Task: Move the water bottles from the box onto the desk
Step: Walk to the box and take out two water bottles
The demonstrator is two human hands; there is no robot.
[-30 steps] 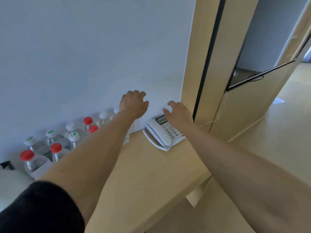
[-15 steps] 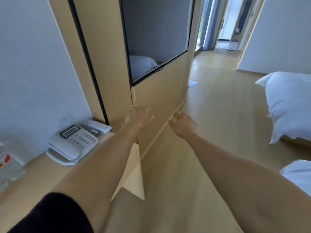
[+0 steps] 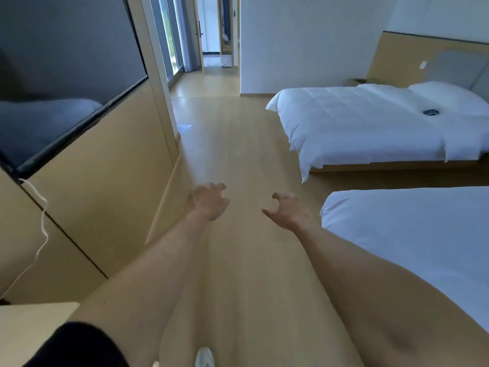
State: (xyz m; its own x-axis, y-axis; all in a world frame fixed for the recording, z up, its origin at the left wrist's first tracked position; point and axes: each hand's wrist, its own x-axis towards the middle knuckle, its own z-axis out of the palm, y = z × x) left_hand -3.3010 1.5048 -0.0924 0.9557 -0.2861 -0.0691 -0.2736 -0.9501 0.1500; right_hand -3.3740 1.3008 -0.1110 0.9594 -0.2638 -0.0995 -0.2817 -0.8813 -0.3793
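Observation:
Both my arms stretch forward over the wooden floor. My left hand hangs in the air with loosely curled fingers and holds nothing. My right hand is also empty, its fingers spread and slightly bent. Only a corner of the desk shows at the bottom left. No water bottles and no box are in view.
A wall-mounted TV and wood panelling run along the left, with a white cable hanging down. Two white beds stand on the right. A hallway opens ahead. A paper sheet lies on the floor.
The view has swung right, away from the desk with its bottles and telephone, to the room's floor and beds. Both hands stayed empty and out in front.

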